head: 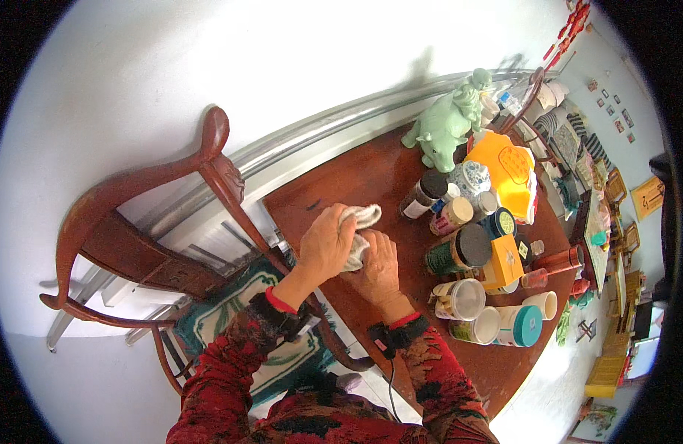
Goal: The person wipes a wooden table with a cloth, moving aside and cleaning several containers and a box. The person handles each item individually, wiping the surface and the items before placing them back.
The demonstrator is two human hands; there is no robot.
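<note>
A crumpled off-white cloth (369, 215) is bunched between my two hands above the near part of the dark red wooden table (341, 183). My left hand (326, 241) grips it from the left, thumb along the fold, and one end sticks out past the fingers. Lower and to the right, my right hand (377, 269) has its fingers curled over the lower part of the cloth. The palms and much of the cloth are hidden. Nearest to the hands on the right stand a black-lidded jar (425, 194) and a larger dark green jar (458, 248).
Clear-lidded tubs (461, 299), a teal-lidded canister (519, 326), an orange box (503, 263) and a blue-and-white porcelain jar (470, 178) crowd the table's right side. A pale green ox figurine (444, 130) stands near the wall. A carved wooden chair (136, 188) is at left.
</note>
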